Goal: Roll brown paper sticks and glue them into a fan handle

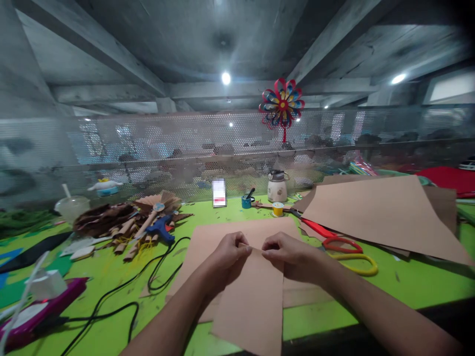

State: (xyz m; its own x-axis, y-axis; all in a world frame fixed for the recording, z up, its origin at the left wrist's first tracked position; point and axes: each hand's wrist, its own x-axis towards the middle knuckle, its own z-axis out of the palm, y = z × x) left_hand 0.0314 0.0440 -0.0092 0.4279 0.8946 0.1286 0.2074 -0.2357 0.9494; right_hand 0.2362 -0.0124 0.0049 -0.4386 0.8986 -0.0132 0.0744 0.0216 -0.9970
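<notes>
My left hand (232,249) and my right hand (285,249) pinch the far edge of a strip of brown kraft paper (252,301) between thumbs and fingers, a short gap apart. The strip runs toward me and its near end reaches the table's front edge. Under it lies a larger brown paper sheet (208,237) on the green table (311,316). Right of my right hand rest scissors (343,244) with one red and one yellow handle, their blades partly beneath other paper.
On the left are a blue glue gun (161,228), its black cable, rolled paper pieces (128,242) and a purple power strip (46,311). At the back stand a phone (219,193), a teal pot (246,201), a yellow spool (277,209) and a bottle (277,187). Large paper sheets (378,212) lie right.
</notes>
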